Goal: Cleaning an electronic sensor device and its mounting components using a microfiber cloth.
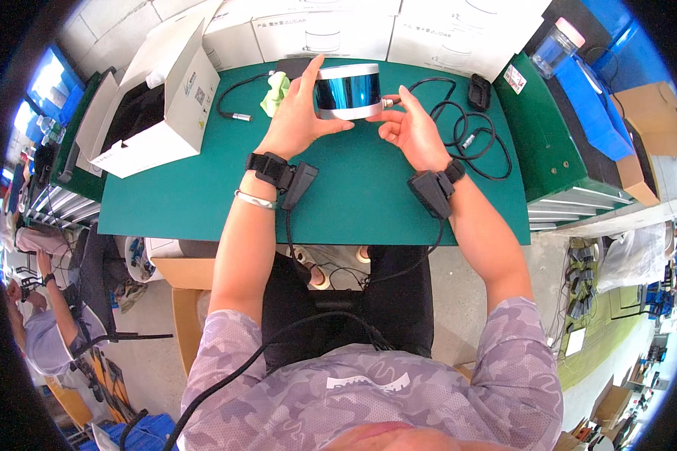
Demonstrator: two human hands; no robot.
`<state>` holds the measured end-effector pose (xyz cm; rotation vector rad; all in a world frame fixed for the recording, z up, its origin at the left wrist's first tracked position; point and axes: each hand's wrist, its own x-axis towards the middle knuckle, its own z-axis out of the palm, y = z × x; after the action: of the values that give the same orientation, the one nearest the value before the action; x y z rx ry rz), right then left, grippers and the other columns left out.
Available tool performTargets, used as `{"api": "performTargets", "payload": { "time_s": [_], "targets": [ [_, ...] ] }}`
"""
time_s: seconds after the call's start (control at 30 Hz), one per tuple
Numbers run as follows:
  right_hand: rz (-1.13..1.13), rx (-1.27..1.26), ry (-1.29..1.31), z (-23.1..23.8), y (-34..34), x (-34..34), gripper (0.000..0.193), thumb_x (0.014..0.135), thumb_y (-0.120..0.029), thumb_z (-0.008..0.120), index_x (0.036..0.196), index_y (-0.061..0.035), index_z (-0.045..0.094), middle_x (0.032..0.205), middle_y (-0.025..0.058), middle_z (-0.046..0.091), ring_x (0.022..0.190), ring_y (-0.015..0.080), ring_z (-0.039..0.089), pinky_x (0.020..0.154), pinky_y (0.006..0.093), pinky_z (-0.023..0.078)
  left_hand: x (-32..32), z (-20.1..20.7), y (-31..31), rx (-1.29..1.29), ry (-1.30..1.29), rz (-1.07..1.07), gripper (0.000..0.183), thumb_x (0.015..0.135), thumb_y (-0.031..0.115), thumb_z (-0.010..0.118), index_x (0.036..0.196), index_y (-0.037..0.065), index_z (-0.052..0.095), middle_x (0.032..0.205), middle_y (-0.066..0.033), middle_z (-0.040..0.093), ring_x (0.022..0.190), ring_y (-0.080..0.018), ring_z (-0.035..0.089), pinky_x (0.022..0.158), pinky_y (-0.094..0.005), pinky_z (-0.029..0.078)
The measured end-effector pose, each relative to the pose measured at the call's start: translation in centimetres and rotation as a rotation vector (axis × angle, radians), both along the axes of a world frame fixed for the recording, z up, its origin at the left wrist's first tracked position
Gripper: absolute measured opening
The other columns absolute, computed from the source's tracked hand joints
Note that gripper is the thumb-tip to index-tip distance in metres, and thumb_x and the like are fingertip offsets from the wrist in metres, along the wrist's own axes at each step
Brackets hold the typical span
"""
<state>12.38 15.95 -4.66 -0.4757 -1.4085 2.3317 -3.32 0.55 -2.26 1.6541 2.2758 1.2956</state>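
Above the green table mat my left hand [299,113] grips a lidar sensor [348,92], a short cylinder with a glossy blue band between silver rims. Its fingers lie along the left side and the thumb runs under the lower rim. At the sensor's right side, my right hand [408,129] pinches a metal cable connector [388,102] between its fingers. Whether the connector is fully seated cannot be seen. From there a black cable [459,113] loops over the mat to the right. A pale green cloth [275,92] lies just behind my left hand.
An open white box [177,124] with dark lining stands at the left. White cartons [323,34] line the back. Another cable end [241,116] and a small black holder [479,92] lie on the mat [338,195]. Green drawer cabinets [553,143] flank it. Another person [56,323] sits far left.
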Motion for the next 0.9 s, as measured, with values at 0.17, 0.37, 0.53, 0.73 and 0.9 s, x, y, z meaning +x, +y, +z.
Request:
{"api": "performTargets", "payload": {
  "time_s": [0.17,0.37,0.53,0.73,0.9],
  "targets": [
    [0.01,0.012,-0.002,0.3,-0.2,0.0,0.048,0.095,-0.048,0.041,0.115,-0.0044,0.042,0.09,0.0144,0.066,0.062,0.0141,0.056,0.064,0.0265,0.045,0.0,0.4,-0.2,0.069,0.236,0.115,0.095,0.058,0.023,0.085,0.139,0.018,0.035,0.125,-0.0167,0.045,0.107,-0.0306,0.053,0.089,-0.0383,0.047],
    [0.016,0.049,-0.013,0.2,-0.2,0.1,0.045,0.095,-0.047,0.04,0.114,-0.0064,0.042,0.092,0.0148,0.066,0.064,0.0146,0.057,0.064,0.0266,0.045,0.4,0.7,0.1,0.157,0.356,0.053,0.09,0.054,0.021,0.085,0.134,0.021,0.043,0.137,-0.011,0.039,0.121,-0.0338,0.042,0.103,-0.0448,0.034],
    [0.024,0.066,-0.011,0.4,-0.3,0.1,0.042,0.096,-0.047,0.04,0.112,-0.0078,0.042,0.094,0.0151,0.066,0.065,0.015,0.058,0.065,0.0265,0.045,0.1,0.6,0.1,0.158,0.343,0.038,0.089,0.055,0.019,0.084,0.134,0.019,0.043,0.137,-0.0112,0.04,0.123,-0.0327,0.041,0.105,-0.0433,0.032],
    [0.018,0.127,-0.026,0.7,-0.6,0.2,0.041,0.096,-0.047,0.039,0.112,-0.009,0.042,0.096,0.0147,0.065,0.067,0.0151,0.059,0.065,0.0262,0.045,-0.3,0.6,-0.1,0.157,0.29,0.003,0.086,0.058,0.016,0.082,0.134,0.016,0.042,0.135,-0.0113,0.043,0.123,-0.0304,0.042,0.105,-0.0414,0.033],
    [0.002,0.202,-0.023,0.9,-1.1,0.2,0.041,0.097,-0.045,0.037,0.116,-0.0082,0.042,0.096,0.0121,0.064,0.067,0.0137,0.059,0.065,0.0262,0.044,-0.7,0.5,-0.2,0.157,0.226,-0.023,0.085,0.059,0.015,0.082,0.134,0.015,0.042,0.132,-0.0108,0.045,0.122,-0.0286,0.044,0.103,-0.0395,0.036]
  ]
}}
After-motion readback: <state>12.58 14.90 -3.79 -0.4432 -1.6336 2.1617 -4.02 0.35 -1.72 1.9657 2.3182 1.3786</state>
